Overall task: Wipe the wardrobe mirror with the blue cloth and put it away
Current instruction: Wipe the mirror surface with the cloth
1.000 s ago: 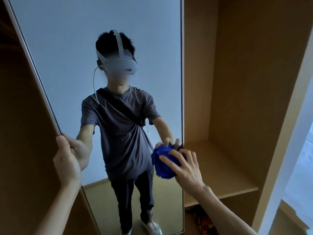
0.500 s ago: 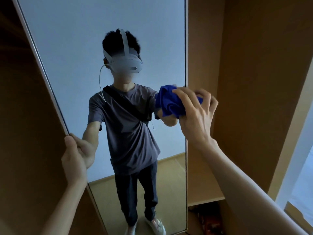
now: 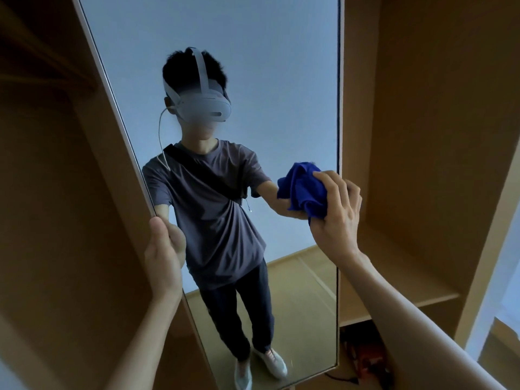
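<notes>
Head camera looks at a tall wardrobe mirror (image 3: 253, 66) with a thin pale frame, which fills the middle of the frame from top to bottom. Right hand (image 3: 337, 212) is at the middle right of the picture, by the mirror's right edge, and its grip is closed around a bunched-up bright blue cloth (image 3: 304, 192), with the fingers (image 3: 327, 182) curled over the top of it. That cloth is pushed up against the glass. Left hand (image 3: 163, 260) is at the lower left of the picture, holding the mirror's left edge, with the thumb lying up along the frame; its other fingers are hidden behind the edge. Inside the glass you can see a person in a grey T-shirt and dark trousers, wearing a white headset. Light brown wooden wardrobe walls (image 3: 422, 108) stand on the right, with a wooden shelf (image 3: 394, 302) at the lower right, and something red and dark sits under it, too dim to make out.
</notes>
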Motion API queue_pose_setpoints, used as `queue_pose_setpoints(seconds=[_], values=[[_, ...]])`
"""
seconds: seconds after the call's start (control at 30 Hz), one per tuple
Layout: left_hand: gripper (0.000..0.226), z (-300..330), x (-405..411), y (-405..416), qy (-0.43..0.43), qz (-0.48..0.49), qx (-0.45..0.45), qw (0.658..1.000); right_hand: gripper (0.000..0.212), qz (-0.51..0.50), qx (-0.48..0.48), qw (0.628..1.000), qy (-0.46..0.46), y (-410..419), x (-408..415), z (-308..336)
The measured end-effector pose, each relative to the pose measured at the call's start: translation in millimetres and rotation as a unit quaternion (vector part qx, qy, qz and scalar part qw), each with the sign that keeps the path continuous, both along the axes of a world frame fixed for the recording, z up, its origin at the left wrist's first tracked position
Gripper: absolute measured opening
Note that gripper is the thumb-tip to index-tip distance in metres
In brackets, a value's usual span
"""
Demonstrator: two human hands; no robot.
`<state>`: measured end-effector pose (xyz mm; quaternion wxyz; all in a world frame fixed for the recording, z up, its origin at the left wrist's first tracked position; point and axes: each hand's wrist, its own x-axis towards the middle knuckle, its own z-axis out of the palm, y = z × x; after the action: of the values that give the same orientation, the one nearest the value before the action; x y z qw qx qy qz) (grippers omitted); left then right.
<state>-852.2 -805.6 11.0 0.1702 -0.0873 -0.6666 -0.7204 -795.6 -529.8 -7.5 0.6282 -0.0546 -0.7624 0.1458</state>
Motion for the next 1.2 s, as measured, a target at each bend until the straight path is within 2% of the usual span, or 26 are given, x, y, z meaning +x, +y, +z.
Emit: queue_pose_setpoints(seconds=[0.2,0.33,0.4,0.47,0.53,0.63,0.73,0.8,0.87,1.0,1.13,1.2], values=[[0.038,-15.7,-9.4,-2.3,0.065,-0.004,-0.037,0.997,0.083,0.018,0.055,0.998,-0.036,-16.8,-0.1,-94.0],[0.053,-29.9,-13.5,2.1,0.098,0.017,-0.011,0.995,0.064,0.039,0.156,0.979,-0.126,-41.6,3.2,-176.2],[0.044,-38.6,-8.1,7.0,0.104,0.030,-0.009,0.994,0.058,0.034,0.216,0.962,-0.163,-46.0,9.7,-207.4],[0.038,-46.4,-4.0,9.8,0.104,0.037,-0.008,0.994,0.054,0.026,0.260,0.953,-0.156,-39.0,16.1,-220.4],[0.036,-51.9,-2.3,9.2,0.107,0.053,-0.030,0.992,0.063,0.024,0.249,0.959,-0.132,-25.1,16.4,-213.3],[0.031,-57.7,2.8,7.8,0.128,0.051,-0.051,0.989,0.075,0.023,0.111,0.991,-0.069,-3.8,10.8,-160.6],[0.025,-62.6,10.7,9.3,0.140,0.022,-0.051,0.989,0.080,0.008,-0.006,1.000,0.008,17.9,8.0,-83.2],[0.022,-68.2,11.8,9.3,0.145,0.009,-0.051,0.988,0.075,0.003,-0.024,0.998,0.051,26.5,4.9,-55.7],[0.021,-81.3,11.3,9.2,0.156,0.012,-0.062,0.986,0.068,-0.001,-0.004,0.997,0.072,25.8,0.5,-61.9],[0.027,-117.0,1.0,7.5,0.164,0.051,-0.083,0.982,0.066,-0.006,0.054,0.997,0.051,14.0,-4.3,-156.6],[0.051,-135.1,-19.0,3.8,0.163,0.069,-0.078,0.981,0.097,0.000,0.065,0.997,-0.051,0.9,0.3,-278.7],[0.058,-137.6,-18.9,5.7,0.163,0.076,-0.064,0.982,0.102,0.008,0.098,0.991,-0.096,-2.0,6.6,-308.5]])
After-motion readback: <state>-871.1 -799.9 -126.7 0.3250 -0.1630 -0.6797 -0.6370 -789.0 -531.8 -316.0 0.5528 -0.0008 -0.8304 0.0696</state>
